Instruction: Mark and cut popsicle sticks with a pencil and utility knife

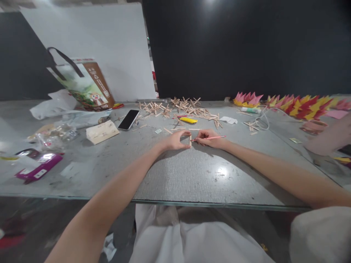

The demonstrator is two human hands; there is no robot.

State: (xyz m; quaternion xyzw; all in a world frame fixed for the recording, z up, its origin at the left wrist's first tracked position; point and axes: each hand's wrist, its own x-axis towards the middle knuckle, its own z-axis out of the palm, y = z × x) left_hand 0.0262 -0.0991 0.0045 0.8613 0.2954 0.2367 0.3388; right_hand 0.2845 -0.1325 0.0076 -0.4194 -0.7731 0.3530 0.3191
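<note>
At the middle of the grey table, my left hand grips a short wooden stick between thumb and fingers, holding it upright in the view. My right hand is closed around a pink pencil, whose tip meets the stick's right side or comes very near it. Just beyond my hands lies a yellow utility knife. Behind it spreads a heap of wooden sticks, several of them joined into star-like shapes.
To the left are a black-screened phone, a cream box, a purple packet and a printed bag. Folded paper pieces, a white cable and a glue tube lie at the right.
</note>
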